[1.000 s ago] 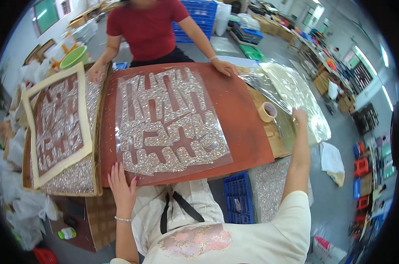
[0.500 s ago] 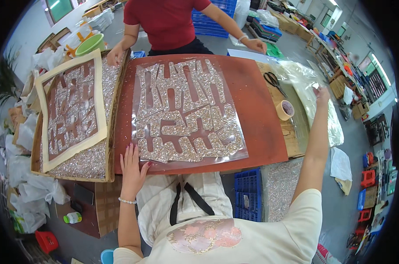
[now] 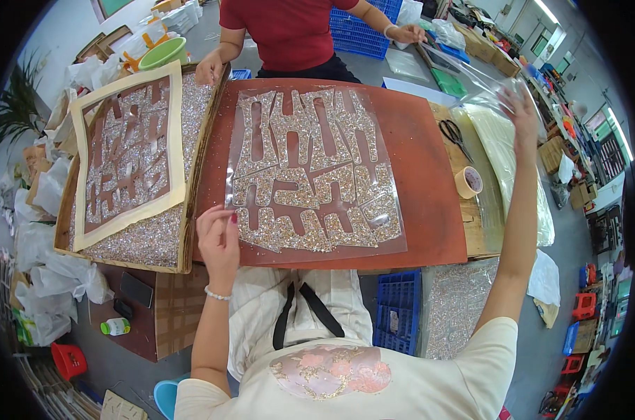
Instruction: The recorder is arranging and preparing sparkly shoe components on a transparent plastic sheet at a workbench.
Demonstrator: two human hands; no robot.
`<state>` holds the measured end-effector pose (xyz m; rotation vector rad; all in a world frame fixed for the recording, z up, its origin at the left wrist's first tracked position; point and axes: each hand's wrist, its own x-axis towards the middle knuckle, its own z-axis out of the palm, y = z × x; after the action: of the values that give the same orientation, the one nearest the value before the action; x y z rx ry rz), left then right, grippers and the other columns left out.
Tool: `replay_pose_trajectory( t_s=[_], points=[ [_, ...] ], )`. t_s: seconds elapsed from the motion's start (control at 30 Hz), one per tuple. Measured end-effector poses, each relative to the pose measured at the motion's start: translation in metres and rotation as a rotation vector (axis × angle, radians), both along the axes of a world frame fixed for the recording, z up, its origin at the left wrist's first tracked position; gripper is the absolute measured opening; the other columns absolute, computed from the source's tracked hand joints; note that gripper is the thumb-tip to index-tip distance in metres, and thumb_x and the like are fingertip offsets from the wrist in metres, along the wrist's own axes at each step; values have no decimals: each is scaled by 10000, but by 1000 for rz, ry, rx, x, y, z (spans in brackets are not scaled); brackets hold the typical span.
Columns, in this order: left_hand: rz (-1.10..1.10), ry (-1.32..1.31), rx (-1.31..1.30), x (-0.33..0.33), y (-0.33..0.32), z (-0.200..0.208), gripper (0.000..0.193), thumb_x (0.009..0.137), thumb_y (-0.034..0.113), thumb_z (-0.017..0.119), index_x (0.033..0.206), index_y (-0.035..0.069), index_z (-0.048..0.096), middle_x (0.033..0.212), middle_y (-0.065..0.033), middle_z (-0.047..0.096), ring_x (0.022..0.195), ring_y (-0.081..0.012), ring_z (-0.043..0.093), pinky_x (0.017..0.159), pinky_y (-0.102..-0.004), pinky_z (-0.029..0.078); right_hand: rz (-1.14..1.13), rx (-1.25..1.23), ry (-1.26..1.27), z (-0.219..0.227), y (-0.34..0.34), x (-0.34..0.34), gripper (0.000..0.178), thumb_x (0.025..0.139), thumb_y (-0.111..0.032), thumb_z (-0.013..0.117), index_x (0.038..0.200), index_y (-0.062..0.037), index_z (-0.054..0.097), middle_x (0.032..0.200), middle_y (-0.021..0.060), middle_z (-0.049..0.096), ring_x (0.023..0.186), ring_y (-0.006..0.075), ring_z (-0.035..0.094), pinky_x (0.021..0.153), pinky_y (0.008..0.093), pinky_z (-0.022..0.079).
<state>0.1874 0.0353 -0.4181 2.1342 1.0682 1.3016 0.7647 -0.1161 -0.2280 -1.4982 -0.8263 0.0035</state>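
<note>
A clear sheet with glittery cut-out shapes lies flat on the reddish-brown board before me. My left hand is at its near left edge, fingers bent and the thumb and index tips close together; whether anything is between them is hidden. My right hand, raised at the far right, grips a thin clear plastic film. This film stretches toward the co-worker's hand across the table. Beneath my right hand lies a stack of clear film.
To the left, a shallow box of glitter bits carries a cream-framed stencil. Scissors and a tape roll rest on the wooden surface at right. Under the table edge stands a blue crate. A person in red is opposite.
My left hand has lifted from lying flat, its fingers now bent. My right hand has risen with the clear film, now drawn out toward the co-worker's raised hand.
</note>
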Motion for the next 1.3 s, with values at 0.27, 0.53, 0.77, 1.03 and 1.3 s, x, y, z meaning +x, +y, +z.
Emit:
replay_pose_trajectory(
  t_s=[0.27,0.53,0.77,1.03,1.3],
  points=[
    [-494,-141,258,118,-18,105,309,814,67,663,1113,47,588,1233,-141,545,1148,-317,516,973,-405,413,-78,-32,-1240,-12,82,-167,518,809,-62,591,1315,-166,552,1247,99,601,1079,286,594,941,401,451],
    [-238,75,622,235,-4,207,998,679,262,796,1496,141,236,1478,-204,288,1388,-371,267,1130,-557,181,326,-67,-1137,-41,128,-248,473,851,-253,536,1294,-89,543,1279,138,557,1121,300,565,970,445,432],
    [-424,685,1172,288,-6,222,345,775,224,687,1093,98,638,1050,-99,659,1099,-279,584,1017,-453,405,204,-203,-1520,-56,159,-284,481,873,-242,501,1347,-161,506,1196,84,581,1066,275,578,934,429,436],
    [-528,217,737,262,8,265,90,790,132,592,826,67,644,778,-115,669,803,-280,663,739,-406,508,119,-71,-1573,-90,146,-267,513,820,-131,539,1329,-79,498,1182,109,588,1100,269,563,973,445,418],
    [-246,-6,696,190,84,213,388,788,38,552,1176,36,544,1100,-189,584,1042,-341,570,884,-457,452,81,25,-1137,-18,116,-256,486,763,12,570,1243,-59,550,1064,158,631,946,324,599,832,441,452]
  ],
)
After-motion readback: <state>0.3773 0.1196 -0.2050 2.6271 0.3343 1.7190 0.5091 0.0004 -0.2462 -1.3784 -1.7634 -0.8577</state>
